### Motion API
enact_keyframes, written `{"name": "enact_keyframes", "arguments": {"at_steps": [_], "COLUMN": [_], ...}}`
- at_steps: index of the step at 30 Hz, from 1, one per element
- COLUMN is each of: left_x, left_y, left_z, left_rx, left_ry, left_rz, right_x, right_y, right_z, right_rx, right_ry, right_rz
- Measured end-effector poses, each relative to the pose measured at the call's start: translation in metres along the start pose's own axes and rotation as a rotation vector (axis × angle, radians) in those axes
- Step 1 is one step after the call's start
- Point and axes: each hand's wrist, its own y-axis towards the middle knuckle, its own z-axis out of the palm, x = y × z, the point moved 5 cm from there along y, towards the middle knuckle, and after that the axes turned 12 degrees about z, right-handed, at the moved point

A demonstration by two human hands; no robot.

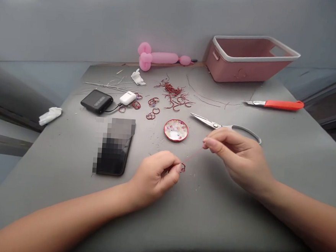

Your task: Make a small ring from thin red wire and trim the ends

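Note:
My left hand [158, 174] is closed in a pinch on a small dark red ring [183, 167], which sticks out past the fingertips. A thin reddish thread [194, 154] runs taut from the ring up to my right hand [239, 156], whose thumb and forefinger grip its other end. Just beyond both hands lies a round red-rimmed lid [174, 136] holding small pale and pink beads. Silver scissors [214, 125] rest behind my right hand, partly covered by it. Several similar red rings [153, 102] lie farther left on the table.
A phone [112, 156] lies left of my left hand, with a black power bank [97, 101] cabled to a white case [127, 98] behind. Cut red cord pieces [173, 90], a red-handled cutter [283, 105], a pink balloon figure [164, 58] and a pink basket [240, 72] sit farther back.

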Motion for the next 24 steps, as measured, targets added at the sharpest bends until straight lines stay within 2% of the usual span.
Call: {"name": "enact_keyframes", "arguments": {"at_steps": [2, 4, 7, 9, 11, 15, 17, 19, 22, 24], "left_x": [0.005, 0.009, 0.01, 0.01, 0.009, 0.009, 0.013, 0.013, 0.008, 0.002], "left_y": [-0.004, -0.009, -0.012, -0.012, -0.011, -0.011, -0.012, -0.009, -0.002, 0.004], "left_z": [-0.001, 0.0, 0.003, 0.006, 0.01, 0.015, 0.012, 0.007, -0.001, -0.004], "left_rx": [-0.023, -0.036, -0.05, -0.044, -0.016, -0.002, -0.08, -0.132, -0.226, -0.276], "left_ry": [-0.074, -0.164, -0.289, -0.371, -0.459, -0.604, -0.614, -0.59, -0.548, -0.52], "left_rz": [-0.151, -0.273, -0.367, -0.39, -0.403, -0.459, -0.526, -0.535, -0.537, -0.564], "right_x": [-0.001, 0.009, 0.025, 0.029, 0.028, 0.025, 0.023, 0.02, 0.02, 0.021], "right_y": [-0.001, -0.008, -0.024, -0.03, -0.033, -0.035, -0.032, -0.025, -0.013, -0.006], "right_z": [-0.006, -0.005, 0.008, 0.014, 0.019, 0.023, 0.026, 0.029, 0.031, 0.027], "right_rx": [-0.137, -0.173, -0.032, 0.035, 0.061, 0.005, 0.022, 0.065, 0.198, 0.229], "right_ry": [-0.022, -0.086, -0.233, -0.266, -0.234, -0.107, -0.027, 0.036, 0.163, 0.198], "right_rz": [-0.061, -0.27, -0.592, -0.66, -0.65, -0.622, -0.561, -0.434, -0.306, -0.253]}}
